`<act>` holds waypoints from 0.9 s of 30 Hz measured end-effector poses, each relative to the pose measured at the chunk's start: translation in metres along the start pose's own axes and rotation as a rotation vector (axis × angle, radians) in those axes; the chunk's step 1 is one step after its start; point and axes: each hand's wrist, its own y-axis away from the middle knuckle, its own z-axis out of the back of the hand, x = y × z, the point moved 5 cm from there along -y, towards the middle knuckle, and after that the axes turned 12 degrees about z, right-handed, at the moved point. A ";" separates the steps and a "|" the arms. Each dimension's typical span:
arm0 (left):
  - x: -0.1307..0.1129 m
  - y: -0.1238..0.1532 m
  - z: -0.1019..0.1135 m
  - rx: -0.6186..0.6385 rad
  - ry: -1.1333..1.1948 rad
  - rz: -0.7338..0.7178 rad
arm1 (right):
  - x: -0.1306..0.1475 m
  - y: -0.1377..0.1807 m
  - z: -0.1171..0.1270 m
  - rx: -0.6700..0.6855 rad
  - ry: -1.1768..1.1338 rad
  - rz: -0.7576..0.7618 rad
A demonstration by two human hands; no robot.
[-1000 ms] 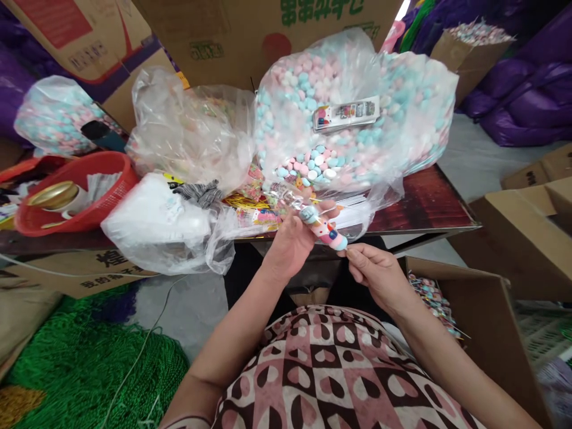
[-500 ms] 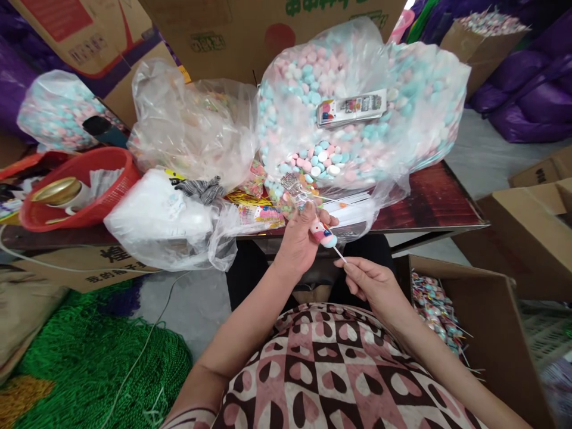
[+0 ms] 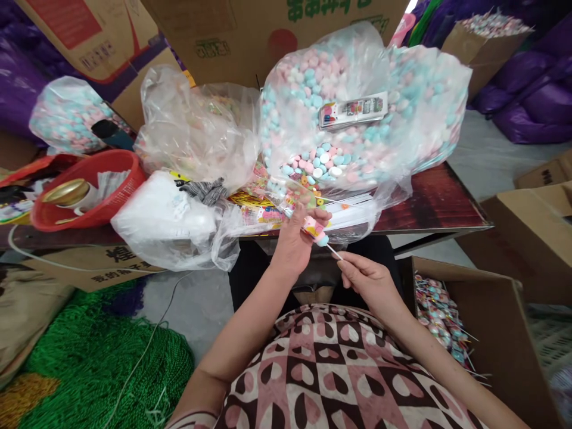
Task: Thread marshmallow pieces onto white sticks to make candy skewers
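My left hand (image 3: 295,241) is closed round a small pink and blue candy pop (image 3: 315,230) in a clear wrapper, just below the table's front edge. A thin white stick (image 3: 334,252) pokes out of its lower end. My right hand (image 3: 364,280) pinches that stick between thumb and fingers. Right behind my hands lies a big clear bag of pink, blue and white candies (image 3: 357,119), open at its near side. A flat printed packet (image 3: 353,111) rests on top of the bag. White sticks (image 3: 353,211) lie on the table beside the bag's mouth.
A dark wooden table (image 3: 429,202) carries a red basket (image 3: 84,190), a crumpled clear bag (image 3: 196,131) and a white bag (image 3: 161,217). At the right floor stands an open cardboard box (image 3: 487,316) with finished wrapped pops (image 3: 435,313). Green netting (image 3: 98,363) lies lower left. Cardboard boxes stand behind.
One second ago my right hand was right at the pop's lower end; now a white stick shows there with my right fingers pinching it, and my left hand has turned the pop a little.
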 end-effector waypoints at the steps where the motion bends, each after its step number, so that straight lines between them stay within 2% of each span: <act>1: 0.001 -0.001 0.001 -0.022 0.019 -0.005 | 0.002 -0.001 0.000 0.003 0.025 0.025; 4: 0.006 -0.002 0.003 -0.067 0.006 -0.012 | 0.007 -0.001 -0.001 -0.012 0.076 0.083; 6: 0.009 -0.001 0.002 -0.058 -0.043 -0.013 | 0.007 0.000 -0.003 -0.013 0.062 0.064; 12: 0.013 0.009 -0.006 0.047 -0.130 0.035 | 0.003 0.000 -0.019 0.094 -0.327 -0.162; 16: 0.023 0.013 -0.011 0.096 -0.178 0.127 | 0.007 -0.005 -0.027 0.146 -0.503 -0.203; 18: 0.024 0.012 -0.011 0.081 -0.176 0.136 | 0.008 -0.008 -0.027 0.141 -0.488 -0.182; 22: 0.018 0.008 -0.009 0.050 -0.224 0.107 | 0.008 -0.008 -0.023 0.140 -0.303 -0.109; 27: 0.019 0.010 -0.005 0.111 -0.359 0.083 | 0.010 -0.010 -0.018 0.071 -0.280 -0.041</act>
